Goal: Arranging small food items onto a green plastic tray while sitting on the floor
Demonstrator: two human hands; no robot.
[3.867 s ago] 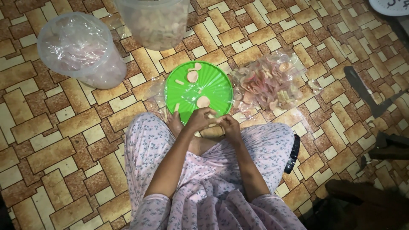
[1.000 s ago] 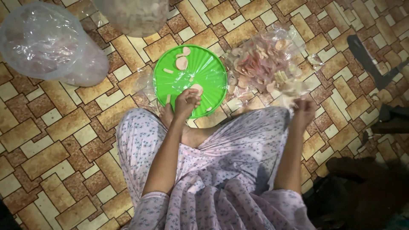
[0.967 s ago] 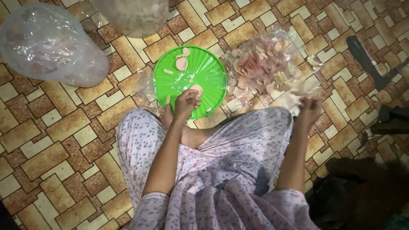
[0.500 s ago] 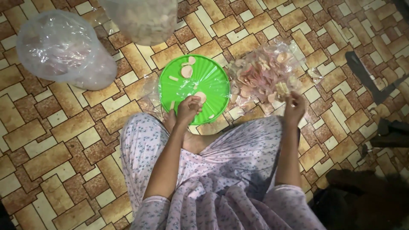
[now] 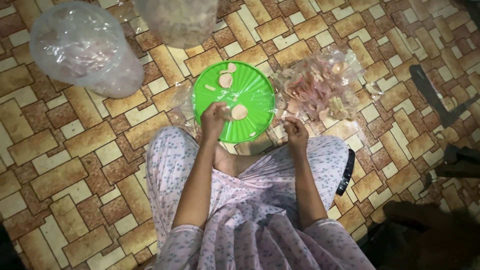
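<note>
While the person is sitting on the tiled floor (image 5: 60,165), both hands are working at the near edge of a round green plate (image 5: 250,90). The left hand (image 5: 214,119) is closing its fingers in a pinch over the plate's near rim, apparently on a small pale piece, though what it is gripping is too small to make out. The right hand (image 5: 296,133) is hovering just off the plate's right edge, fingers curled together as if pinching something thin; whether it is holding anything cannot be told.

Just beyond the left hand, a pale round slice (image 5: 239,111) is lying flat on the plate, and two more slices (image 5: 226,79) are resting further away near the far rim. Judging by their look, these slices are light, thin and probably brittle, so a gentle fingertip pinch at the edge seems the sensible hold. Being round and flat, they have no clear long axis or heading.

Beyond the right hand, a heap of pinkish peelings (image 5: 320,90) is spreading over a clear plastic sheet. Well to the left of the left hand, a puffed clear plastic bag (image 5: 85,47) is lying on the floor, and another filled clear bag (image 5: 177,20) is sitting beyond the plate.
</note>
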